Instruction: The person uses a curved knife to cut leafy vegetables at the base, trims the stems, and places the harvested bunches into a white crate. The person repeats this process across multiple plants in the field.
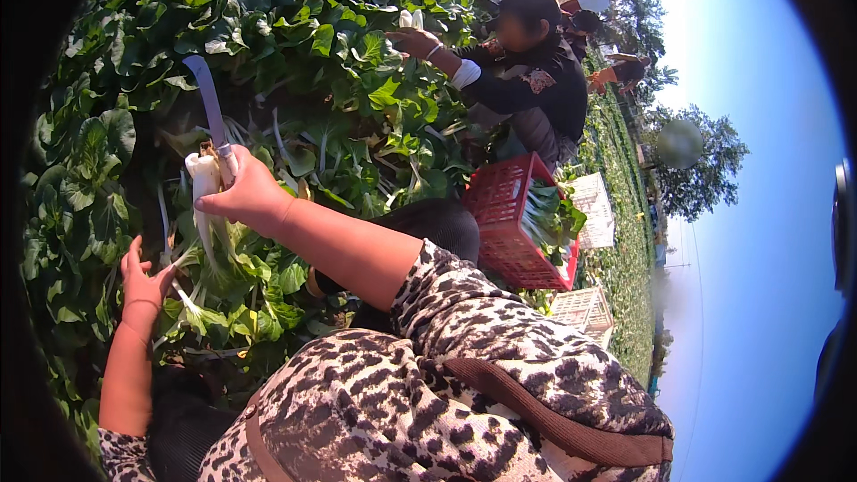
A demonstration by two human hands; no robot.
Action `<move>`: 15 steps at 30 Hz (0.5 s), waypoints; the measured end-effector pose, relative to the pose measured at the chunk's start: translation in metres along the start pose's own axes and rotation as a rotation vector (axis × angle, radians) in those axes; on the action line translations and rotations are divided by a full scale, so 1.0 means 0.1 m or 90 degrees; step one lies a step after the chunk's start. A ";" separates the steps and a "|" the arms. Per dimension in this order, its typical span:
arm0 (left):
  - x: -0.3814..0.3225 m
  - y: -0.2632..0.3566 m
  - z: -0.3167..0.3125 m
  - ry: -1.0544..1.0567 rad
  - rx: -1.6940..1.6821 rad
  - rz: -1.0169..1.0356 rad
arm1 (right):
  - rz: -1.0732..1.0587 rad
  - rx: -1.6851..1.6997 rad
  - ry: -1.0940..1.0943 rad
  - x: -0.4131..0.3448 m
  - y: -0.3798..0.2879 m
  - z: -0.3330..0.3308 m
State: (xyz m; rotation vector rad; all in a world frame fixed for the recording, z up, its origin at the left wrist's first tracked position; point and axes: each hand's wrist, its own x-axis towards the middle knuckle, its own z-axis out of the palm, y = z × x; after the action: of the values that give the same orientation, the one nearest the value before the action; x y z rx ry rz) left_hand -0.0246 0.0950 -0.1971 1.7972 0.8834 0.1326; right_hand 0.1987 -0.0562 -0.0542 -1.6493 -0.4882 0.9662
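My right hand (pixel 251 187) grips a curved-blade knife (pixel 209 97) by its pale handle, with the blade pointing away from me. The same hand holds a cut bok choy (pixel 206 181), its white base up and its green leaves hanging below. My left hand (pixel 144 284) is lower and to the left, fingers and thumb apart, among loose leaf stalks. A pale stalk (pixel 186 298) lies close to its thumb; whether they touch, I cannot tell. Loose bok choy leaves (pixel 268 311) lie on the ground beneath my hands.
Dense bok choy plants (pixel 268 7) grow ahead and to the left. A co-worker (pixel 535 87) crouches nearby, a hand by white stems (pixel 410 19). A red plastic crate (pixel 499 221) holds cut greens beside my knee (pixel 435 227). Cream crates (pixel 592 207) stand past it; more people are farther off.
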 end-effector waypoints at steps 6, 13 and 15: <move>-0.10 0.65 -0.15 -0.409 -0.376 0.015 | 0.033 0.020 -0.067 -0.17 0.15 0.45; -0.14 0.60 -0.15 -0.254 -0.415 -0.085 | 0.177 -0.096 -0.085 -0.16 0.15 0.58; -0.14 0.58 -0.07 -0.250 -0.417 -0.083 | 0.097 -0.120 -0.020 -0.18 0.28 0.69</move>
State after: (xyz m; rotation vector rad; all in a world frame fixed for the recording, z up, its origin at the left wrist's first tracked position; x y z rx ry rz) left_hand -0.0090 0.0831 -0.1408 1.0993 0.5781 -0.0189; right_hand 0.1288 -0.0371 -0.0786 -1.8642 -0.4920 1.0858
